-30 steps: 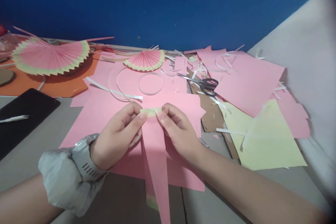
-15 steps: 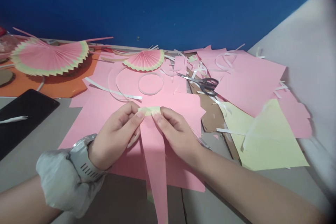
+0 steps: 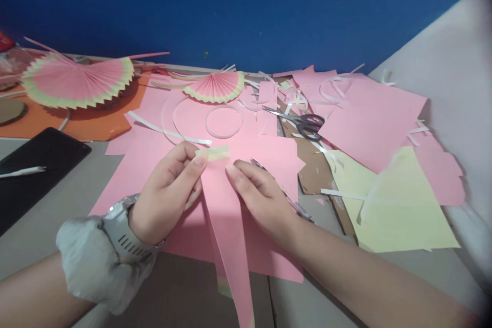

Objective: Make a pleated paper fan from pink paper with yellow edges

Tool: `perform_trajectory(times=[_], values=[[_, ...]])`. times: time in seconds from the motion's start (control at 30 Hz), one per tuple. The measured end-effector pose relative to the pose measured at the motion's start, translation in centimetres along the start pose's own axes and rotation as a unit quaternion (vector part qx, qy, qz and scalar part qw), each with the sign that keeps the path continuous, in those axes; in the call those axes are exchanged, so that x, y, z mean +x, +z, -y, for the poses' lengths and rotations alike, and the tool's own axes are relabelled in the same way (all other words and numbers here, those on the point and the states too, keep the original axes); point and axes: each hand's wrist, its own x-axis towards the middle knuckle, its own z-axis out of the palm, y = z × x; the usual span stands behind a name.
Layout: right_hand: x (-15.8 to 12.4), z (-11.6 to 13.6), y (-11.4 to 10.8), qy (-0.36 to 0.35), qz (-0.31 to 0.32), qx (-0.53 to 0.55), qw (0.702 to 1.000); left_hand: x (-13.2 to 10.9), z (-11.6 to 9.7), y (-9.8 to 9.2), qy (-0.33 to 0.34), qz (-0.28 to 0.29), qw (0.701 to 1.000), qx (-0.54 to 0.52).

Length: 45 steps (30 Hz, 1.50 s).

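A long pink paper strip [image 3: 225,225] hangs toward me between my hands, with a pale yellow-green band [image 3: 217,153] across its far end. My left hand [image 3: 165,195] pinches the strip's left corner by that band, thumb on top. Just below the band, my right hand [image 3: 265,200] has thumb and fingers closed on the strip's right edge. A second layer of the strip shows underneath, with a greenish tip. Beneath the hands lie large pink paper sheets [image 3: 130,179]. A pen [image 3: 300,207] rests beside my right wrist.
Black-handled scissors [image 3: 307,122] lie on brown cardboard [image 3: 311,169]. Pleated pink paper fans [image 3: 79,84] with yellow-green edges stand at the back. A black tablet-like slab [image 3: 42,174] is at left, a pale yellow sheet [image 3: 407,220] at right. The blue wall [image 3: 246,10] closes the back.
My right hand has slid from the yellow-green band down to the strip's right edge. The strip's far end has shifted slightly left and away, tilting a little. The view has moved slightly.
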Motion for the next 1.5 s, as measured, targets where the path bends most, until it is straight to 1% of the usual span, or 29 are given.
perform_trajectory(times=[0.07, 0.27, 0.43, 0.5, 0.67, 0.8, 0.93, 1.0, 1.07, 1.13, 1.23, 1.4, 1.5], values=[[-0.01, 0.08, 0.0, 0.005, 0.002, -0.013, 1.0, 0.09, -0.04, 0.07, -0.004, -0.008, 1.0, -0.007], [-0.06, 0.11, 0.03, -0.002, -0.019, -0.024, 1.0, -0.01, 0.07, 0.06, 0.008, 0.004, 1.0, 0.005], [-0.13, 0.03, 0.07, 0.0, 0.008, 0.019, 1.0, 0.15, 0.04, -0.15, 0.026, -0.023, 0.999, 0.004], [-0.15, 0.08, 0.1, 0.003, 0.02, 0.018, 1.0, 0.28, 0.01, -0.22, 0.032, -0.033, 0.999, 0.005], [-0.15, 0.21, 0.22, 0.001, 0.003, -0.021, 1.0, 0.23, -0.15, -0.26, 0.037, -0.049, 0.997, 0.036], [-0.17, 0.17, 0.32, -0.006, 0.001, -0.033, 0.999, 0.22, -0.27, -0.32, 0.039, -0.058, 0.996, 0.061], [-0.25, 0.06, 0.31, -0.012, -0.015, -0.036, 0.999, 0.32, -0.18, -0.26, 0.026, -0.028, 0.997, 0.061], [-0.3, -0.02, 0.28, -0.01, -0.032, -0.031, 0.999, 0.16, -0.09, -0.13, 0.017, 0.003, 0.996, 0.087], [-0.35, -0.09, 0.24, -0.005, -0.051, -0.025, 0.998, -0.14, -0.07, 0.05, -0.009, 0.043, 0.993, 0.108], [-0.4, -0.15, 0.21, -0.003, -0.068, -0.022, 0.997, -0.43, -0.12, 0.22, -0.033, 0.067, 0.991, 0.113], [-0.47, -0.15, 0.23, -0.004, -0.081, -0.02, 0.997, -0.63, -0.31, 0.38, -0.04, 0.07, 0.991, 0.11], [-0.48, -0.12, 0.25, 0.007, -0.073, -0.006, 0.997, -0.54, -0.5, 0.3, -0.058, 0.071, 0.993, 0.081], [-0.46, -0.15, 0.21, 0.008, -0.074, 0.0, 0.997, -0.49, -0.49, 0.24, -0.057, 0.078, 0.993, 0.065]])
